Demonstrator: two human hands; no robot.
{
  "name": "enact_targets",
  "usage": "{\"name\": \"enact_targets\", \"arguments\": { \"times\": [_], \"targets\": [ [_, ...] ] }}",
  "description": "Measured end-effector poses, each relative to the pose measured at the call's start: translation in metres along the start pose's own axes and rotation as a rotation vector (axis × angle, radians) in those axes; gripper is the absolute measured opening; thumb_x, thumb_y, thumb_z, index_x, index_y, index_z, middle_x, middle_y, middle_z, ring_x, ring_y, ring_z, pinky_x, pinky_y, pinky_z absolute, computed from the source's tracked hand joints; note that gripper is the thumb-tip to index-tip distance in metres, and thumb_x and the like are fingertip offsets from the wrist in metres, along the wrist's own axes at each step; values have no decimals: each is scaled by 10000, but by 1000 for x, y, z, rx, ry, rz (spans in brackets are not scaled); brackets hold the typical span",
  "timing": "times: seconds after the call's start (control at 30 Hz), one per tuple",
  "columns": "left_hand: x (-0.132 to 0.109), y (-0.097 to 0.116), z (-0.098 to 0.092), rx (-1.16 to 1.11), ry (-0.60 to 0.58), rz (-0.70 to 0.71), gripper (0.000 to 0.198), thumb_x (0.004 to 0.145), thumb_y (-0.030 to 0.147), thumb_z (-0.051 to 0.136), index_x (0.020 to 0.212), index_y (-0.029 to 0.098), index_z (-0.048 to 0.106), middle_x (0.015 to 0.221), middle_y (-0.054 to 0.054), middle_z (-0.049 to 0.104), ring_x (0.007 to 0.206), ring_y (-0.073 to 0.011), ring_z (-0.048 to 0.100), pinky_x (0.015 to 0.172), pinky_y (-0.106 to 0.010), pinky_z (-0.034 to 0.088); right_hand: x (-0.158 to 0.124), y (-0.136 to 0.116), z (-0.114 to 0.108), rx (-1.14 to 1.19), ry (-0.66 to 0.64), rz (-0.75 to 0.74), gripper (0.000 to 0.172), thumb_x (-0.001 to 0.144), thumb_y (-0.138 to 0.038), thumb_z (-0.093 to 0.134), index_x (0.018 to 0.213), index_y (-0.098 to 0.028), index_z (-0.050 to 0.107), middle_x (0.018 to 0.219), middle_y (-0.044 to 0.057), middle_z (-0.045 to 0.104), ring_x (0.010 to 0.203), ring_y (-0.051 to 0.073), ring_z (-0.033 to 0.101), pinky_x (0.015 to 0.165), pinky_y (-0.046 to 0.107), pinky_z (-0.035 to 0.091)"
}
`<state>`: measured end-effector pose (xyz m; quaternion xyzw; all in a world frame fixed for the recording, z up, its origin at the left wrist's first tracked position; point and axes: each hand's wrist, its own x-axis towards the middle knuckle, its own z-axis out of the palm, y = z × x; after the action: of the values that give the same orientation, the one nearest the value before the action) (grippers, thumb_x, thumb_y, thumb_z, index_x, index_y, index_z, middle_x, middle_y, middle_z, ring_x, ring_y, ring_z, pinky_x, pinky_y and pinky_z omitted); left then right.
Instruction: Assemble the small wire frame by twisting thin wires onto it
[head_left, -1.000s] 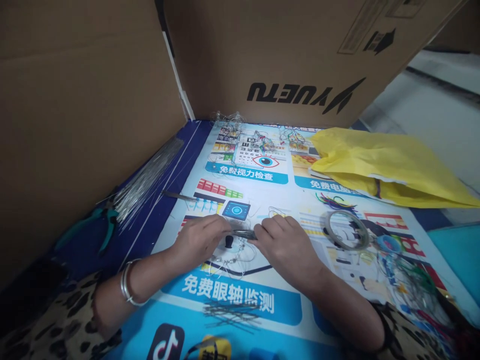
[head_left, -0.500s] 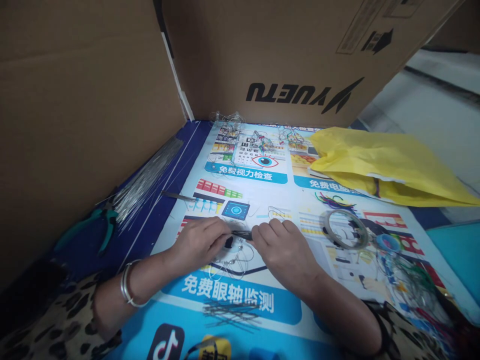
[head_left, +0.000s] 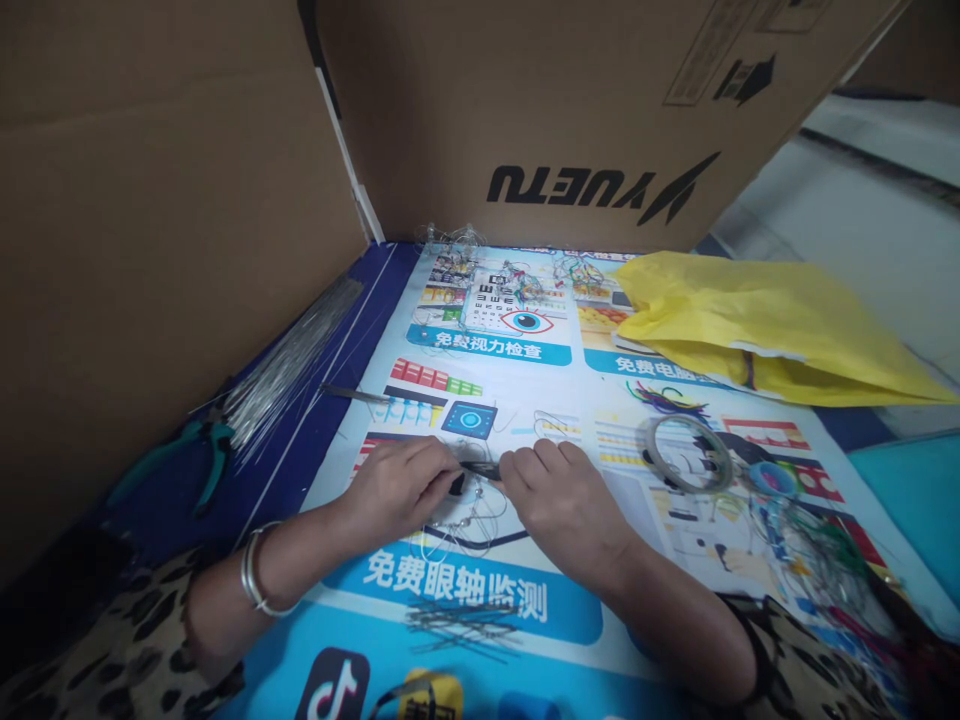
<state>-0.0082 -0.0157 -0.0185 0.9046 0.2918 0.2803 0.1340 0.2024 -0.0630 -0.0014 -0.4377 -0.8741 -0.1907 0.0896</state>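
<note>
My left hand (head_left: 396, 487) and my right hand (head_left: 564, 505) meet near the middle of the printed sheet (head_left: 555, 390), both closed. Between them runs a slim dark metal tool (head_left: 481, 468), coming out of my right fist and reaching the fingertips of the left. Its exact kind is hard to tell. My left thumb and fingers pinch at its far end; what lies inside that pinch is hidden. Just below the fingers are thin clear wire loops (head_left: 469, 525) with small beads. A bundle of short dark wire pieces (head_left: 461, 625) lies nearer to me.
Teal-handled pliers (head_left: 212, 465) and long thin wires (head_left: 292, 360) lie at left. Cardboard walls (head_left: 450, 120) stand behind and left. On the right are a yellow bag (head_left: 750, 310), a tape roll (head_left: 688, 455), coloured cords (head_left: 667, 400) and tangled strands (head_left: 817, 550).
The view has shifted very slightly. Both hands keep the same grip, and the dark tool between them has tilted a little.
</note>
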Motion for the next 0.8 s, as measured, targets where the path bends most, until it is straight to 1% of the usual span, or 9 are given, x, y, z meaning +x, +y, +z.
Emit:
{"name": "enact_targets", "arguments": {
  "times": [0.17,0.3,0.6,0.8],
  "targets": [
    [0,1,-1,11,-5,8,97,859,149,466,826,167,555,739,-12,617,690,-119,580,624,-242,470,0,1,1,19,-19,7,61,816,-115,519,799,-152,565,703,38,525,681,184,401,610,330,234],
    [1,0,-2,-9,-32,-40,113,870,165,455,824,169,559,713,-6,599,663,-110,569,612,-232,461,0,3,0,40,-56,26,59,824,-128,517,802,-162,560,721,41,539,697,187,413,617,329,238],
    [1,0,-1,-10,-38,-63,116,886,200,452,839,173,554,723,-4,593,669,-110,563,612,-228,448,1,7,-11,27,-118,71,71,803,-161,566,733,-175,563,696,45,540,692,206,427,598,334,226],
    [3,2,-3,-32,-25,-68,137,884,196,445,816,167,560,705,-9,589,644,-104,557,592,-219,452,0,9,-10,39,-98,94,56,806,-148,548,757,-172,559,716,49,547,714,201,419,619,330,227]
  ]
}}
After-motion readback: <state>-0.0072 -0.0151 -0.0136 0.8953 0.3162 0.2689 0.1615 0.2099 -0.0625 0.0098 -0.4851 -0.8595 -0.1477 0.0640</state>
